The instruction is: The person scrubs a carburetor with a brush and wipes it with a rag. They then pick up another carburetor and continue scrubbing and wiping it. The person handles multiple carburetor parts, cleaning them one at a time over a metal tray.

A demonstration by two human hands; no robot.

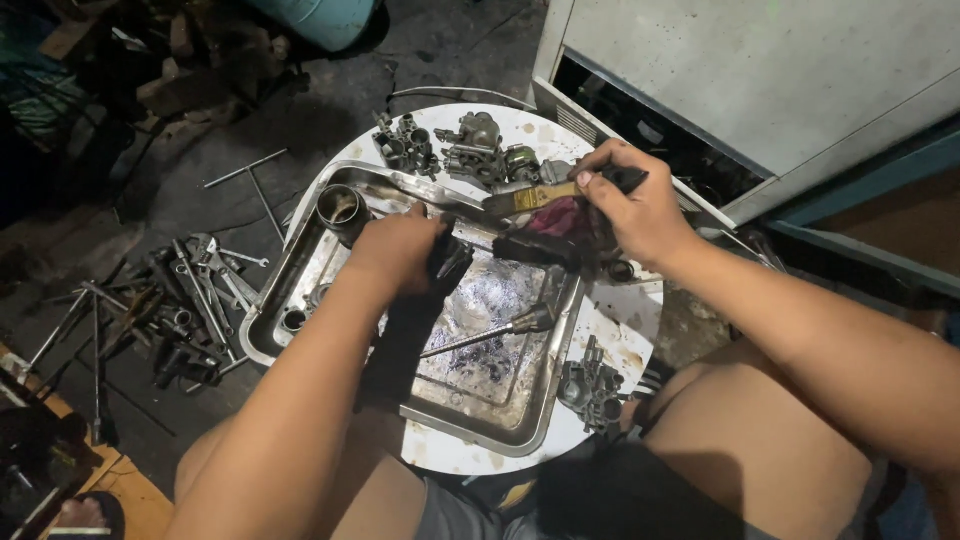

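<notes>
left hand [400,250] gripping black part [415,320] over tray [500,400] mid-desk [620,340], right hand [635,205] closed on brush [530,198] plus dark rag [560,235] at tray's far edge, carb bits [470,150] along desk's far edge, tools [190,290] on floor

tray [300,262]: metal, shiny, oil-smeared | brush [530,197]: pale wood handle, metal ferrule | rag [560,225]: dark red cloth, grimy | carburettor parts [480,150]: dull grey cast metal | wrenches [205,275]: steel, worn
</notes>
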